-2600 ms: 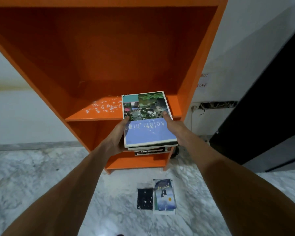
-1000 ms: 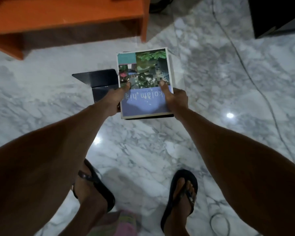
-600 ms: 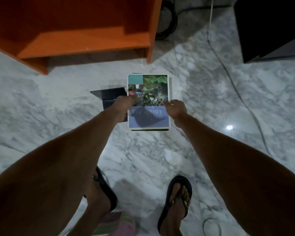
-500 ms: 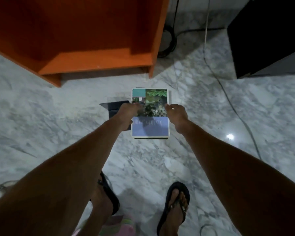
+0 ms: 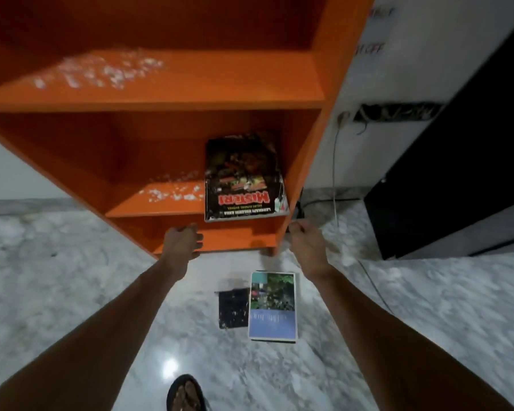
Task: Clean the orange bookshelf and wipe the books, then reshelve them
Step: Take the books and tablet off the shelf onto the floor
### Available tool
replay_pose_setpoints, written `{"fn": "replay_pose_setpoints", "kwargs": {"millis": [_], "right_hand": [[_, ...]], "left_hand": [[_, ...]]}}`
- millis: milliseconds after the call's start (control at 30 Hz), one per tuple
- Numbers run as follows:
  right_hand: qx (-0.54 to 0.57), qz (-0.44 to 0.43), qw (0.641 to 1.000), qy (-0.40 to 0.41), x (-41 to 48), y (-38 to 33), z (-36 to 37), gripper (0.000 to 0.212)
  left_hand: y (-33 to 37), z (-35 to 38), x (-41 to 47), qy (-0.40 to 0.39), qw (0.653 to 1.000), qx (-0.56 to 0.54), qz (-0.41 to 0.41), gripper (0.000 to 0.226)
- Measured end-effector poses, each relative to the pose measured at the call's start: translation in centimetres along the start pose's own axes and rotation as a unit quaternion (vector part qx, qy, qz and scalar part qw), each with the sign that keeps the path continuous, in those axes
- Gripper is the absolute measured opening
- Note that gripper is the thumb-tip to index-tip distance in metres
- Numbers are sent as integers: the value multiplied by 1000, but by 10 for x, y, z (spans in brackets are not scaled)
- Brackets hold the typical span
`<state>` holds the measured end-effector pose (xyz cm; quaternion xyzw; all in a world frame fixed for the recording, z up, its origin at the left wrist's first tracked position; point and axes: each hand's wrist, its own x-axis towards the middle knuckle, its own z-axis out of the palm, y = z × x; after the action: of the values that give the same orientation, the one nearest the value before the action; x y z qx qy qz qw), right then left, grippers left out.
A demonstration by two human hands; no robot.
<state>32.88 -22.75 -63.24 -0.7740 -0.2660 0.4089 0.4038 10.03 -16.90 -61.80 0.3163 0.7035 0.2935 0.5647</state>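
Note:
The orange bookshelf (image 5: 172, 93) fills the upper view. White crumbs (image 5: 101, 71) litter its upper board and more crumbs (image 5: 172, 194) lie on the lower board. A dark book marked "MISTERI" (image 5: 242, 179) lies flat on the lower board's right side. On the marble floor lies a stack topped by a blue and green photo book (image 5: 273, 305), with a black book (image 5: 233, 307) beside it on the left. My left hand (image 5: 183, 240) hovers empty below the lower board, fingers loosely curled. My right hand (image 5: 306, 240) is at the shelf's right side panel, also empty.
A black cabinet (image 5: 457, 179) stands to the right against the white wall. A cable (image 5: 335, 161) hangs from a wall socket and trails over the marble floor (image 5: 57, 292). My sandalled foot (image 5: 186, 393) shows at the bottom edge.
I carried the photo book stack from the shelf down to the floor and let go of it. Both hands have risen empty toward the lower board, and my view has tilted back up.

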Motion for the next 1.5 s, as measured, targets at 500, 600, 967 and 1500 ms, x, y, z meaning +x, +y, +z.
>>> {"fn": "replay_pose_setpoints", "kwargs": {"millis": [500,600,967,1500], "right_hand": [[269,248,931,-4,87,-23,68,24],[324,242,915,-1,95,-12,79,37],[276,248,922,-107,56,-6,50,32],[93,156,973,-140,84,7,58,56]], "left_hand": [[25,24,119,-86,991,-14,-99,57],[22,25,129,-92,990,-25,-103,47],[17,-1,107,-169,979,-17,-112,34],[-14,-11,83,-215,971,-31,-102,38]]}}
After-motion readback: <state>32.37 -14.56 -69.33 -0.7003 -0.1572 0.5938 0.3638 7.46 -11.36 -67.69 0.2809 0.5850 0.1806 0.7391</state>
